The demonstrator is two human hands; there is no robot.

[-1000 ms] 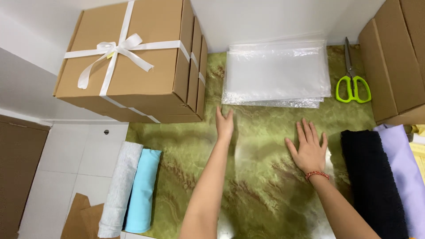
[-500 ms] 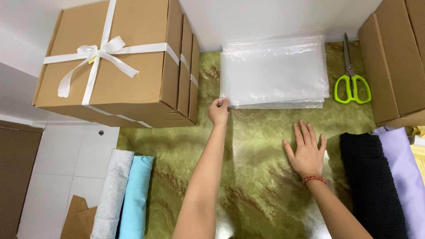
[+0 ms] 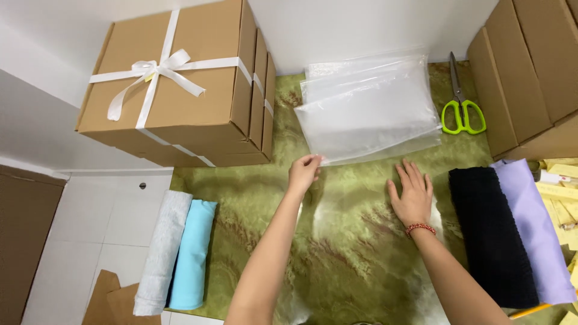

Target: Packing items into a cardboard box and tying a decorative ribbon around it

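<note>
Two hands: left hand (image 3: 304, 170) pinches plastic bag (image 3: 370, 111), right hand (image 3: 411, 195) flat.

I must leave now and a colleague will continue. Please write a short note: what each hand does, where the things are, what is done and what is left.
Left hand: pinches the near left corner of the top plastic bag, lifted off the stack.
Right hand: flat, open, on a clear sheet on the green table.
Things: black towel and purple cloth at right; grey and blue rolls at left; scissors beside the bags.
Done: one bag gripped.
Left: the bag is not yet free of the stack; nothing is bagged.
</note>
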